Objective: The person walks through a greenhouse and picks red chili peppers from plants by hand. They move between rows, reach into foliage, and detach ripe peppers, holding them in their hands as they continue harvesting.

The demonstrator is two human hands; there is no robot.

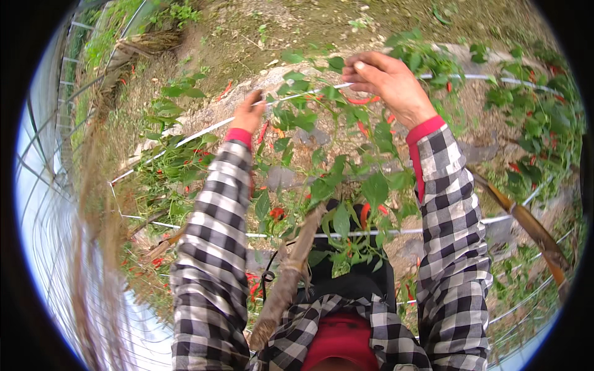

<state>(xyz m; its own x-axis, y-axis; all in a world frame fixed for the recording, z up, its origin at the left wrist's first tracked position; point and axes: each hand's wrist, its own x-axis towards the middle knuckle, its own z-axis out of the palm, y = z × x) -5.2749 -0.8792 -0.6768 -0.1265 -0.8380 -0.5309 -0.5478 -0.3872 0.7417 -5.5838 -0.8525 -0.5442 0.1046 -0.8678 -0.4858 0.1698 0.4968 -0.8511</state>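
Observation:
Both my arms reach forward over red chili pepper plants [376, 190]. My left hand [249, 112] is at a white cord [204, 131] strung along the row; whether its fingers grip the cord is not clear. To the right, my right hand [387, 81] is raised over the plants beside the same cord, its fingers bent and close together. Leaves and a curved red chili pepper [358, 100] lie just below its fingers; its fingertips are partly hidden, so a hold on anything cannot be told.
A thick wooden stake [290, 278] rises close before my body. Bamboo poles [533, 225] stand at the right, and a second white cord [403, 231] crosses nearer me. Dry stalks [148, 44] and the greenhouse frame [35, 134] are at the left.

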